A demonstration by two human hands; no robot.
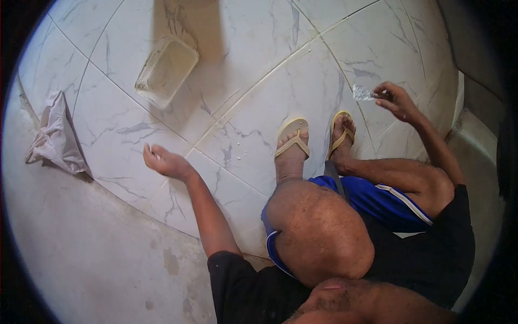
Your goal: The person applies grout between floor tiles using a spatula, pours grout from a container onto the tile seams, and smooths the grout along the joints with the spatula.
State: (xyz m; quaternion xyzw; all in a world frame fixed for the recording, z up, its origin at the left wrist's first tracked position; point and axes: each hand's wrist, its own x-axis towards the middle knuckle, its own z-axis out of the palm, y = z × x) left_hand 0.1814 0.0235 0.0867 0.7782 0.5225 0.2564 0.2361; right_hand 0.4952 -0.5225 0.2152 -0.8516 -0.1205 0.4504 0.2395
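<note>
My right hand (398,103) is closed around the dark handle of a small putty knife (363,93). Its blade points left over the tiles and is smeared with whitish paste. On the other side, my left hand (168,163) is above the floor near a tile joint, its fingers loosely bent and apart. Nothing held shows in it, and whitish marks are at the fingers. Beyond that hand stands a pale rectangular tub (168,70), its walls coated with whitish residue. Small white crumbs (239,158) lie on the tiles between my left hand and my sandalled foot.
Marbled white floor tiles (259,48) spread out, with joints running diagonally. A crumpled whitish cloth (58,135) lies at the left tile edge, beside bare grey concrete (124,248). My feet in yellow sandals (292,135) rest near the middle. A wall edge (458,100) borders the right.
</note>
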